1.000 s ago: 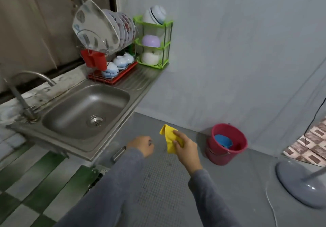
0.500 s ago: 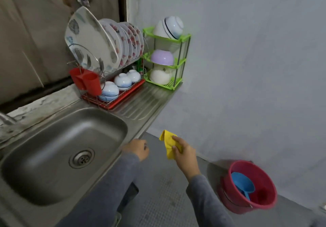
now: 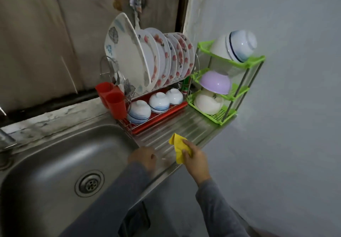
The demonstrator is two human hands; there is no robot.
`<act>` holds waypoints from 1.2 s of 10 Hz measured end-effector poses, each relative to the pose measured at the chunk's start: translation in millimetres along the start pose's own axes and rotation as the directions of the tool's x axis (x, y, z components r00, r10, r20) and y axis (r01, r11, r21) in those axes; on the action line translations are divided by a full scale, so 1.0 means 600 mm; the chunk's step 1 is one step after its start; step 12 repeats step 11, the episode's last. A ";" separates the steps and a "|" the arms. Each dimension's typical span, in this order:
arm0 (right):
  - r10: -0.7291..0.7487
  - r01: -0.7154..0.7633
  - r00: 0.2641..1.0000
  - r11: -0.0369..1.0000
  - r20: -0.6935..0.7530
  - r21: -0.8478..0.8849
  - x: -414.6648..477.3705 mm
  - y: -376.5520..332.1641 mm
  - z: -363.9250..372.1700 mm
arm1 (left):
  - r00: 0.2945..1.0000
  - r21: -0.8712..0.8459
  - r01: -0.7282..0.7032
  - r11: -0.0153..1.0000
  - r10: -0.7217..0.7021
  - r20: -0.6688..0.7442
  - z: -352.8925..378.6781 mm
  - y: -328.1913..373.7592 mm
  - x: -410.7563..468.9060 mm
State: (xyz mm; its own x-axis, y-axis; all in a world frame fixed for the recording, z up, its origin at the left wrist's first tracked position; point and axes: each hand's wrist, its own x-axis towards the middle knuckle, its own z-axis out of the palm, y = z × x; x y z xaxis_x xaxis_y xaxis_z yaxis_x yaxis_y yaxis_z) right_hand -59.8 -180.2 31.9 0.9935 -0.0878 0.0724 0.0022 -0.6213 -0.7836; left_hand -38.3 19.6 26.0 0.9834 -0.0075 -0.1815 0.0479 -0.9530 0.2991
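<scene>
My right hand (image 3: 196,160) grips a folded yellow cloth (image 3: 178,147) just above the ribbed steel drainboard (image 3: 186,126) at the sink's right end. My left hand (image 3: 143,156) hovers beside it over the drainboard's front part, blurred, its fingers loosely curled and holding nothing. The steel sink basin (image 3: 55,163) with its round drain (image 3: 89,183) lies to the left.
A red dish rack (image 3: 160,115) holds several upright plates (image 3: 147,59), three upturned bowls and red cutlery cups (image 3: 112,101). A green three-tier shelf (image 3: 230,89) with bowls stands in the corner against the grey wall. A tap base (image 3: 4,139) sits far left.
The view has closed in on the sink. Both hands have moved up from over the floor to above the drainboard, the right one still holding the cloth. The red bucket has left the view.
</scene>
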 end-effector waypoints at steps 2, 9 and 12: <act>-0.116 0.113 0.967 0.993 0.226 0.027 0.128 0.022 0.036 | 0.969 -0.057 0.238 0.970 -0.241 -0.053 0.011 -0.004 0.048; -0.430 0.624 0.644 0.773 0.633 -0.110 0.217 0.086 0.125 | 0.833 -0.116 0.535 0.837 -0.546 -0.090 0.106 0.079 0.062; -0.562 0.699 0.662 0.702 0.495 -0.137 0.217 0.095 0.125 | 0.845 -0.129 0.509 0.851 -0.522 -0.117 0.117 0.083 0.045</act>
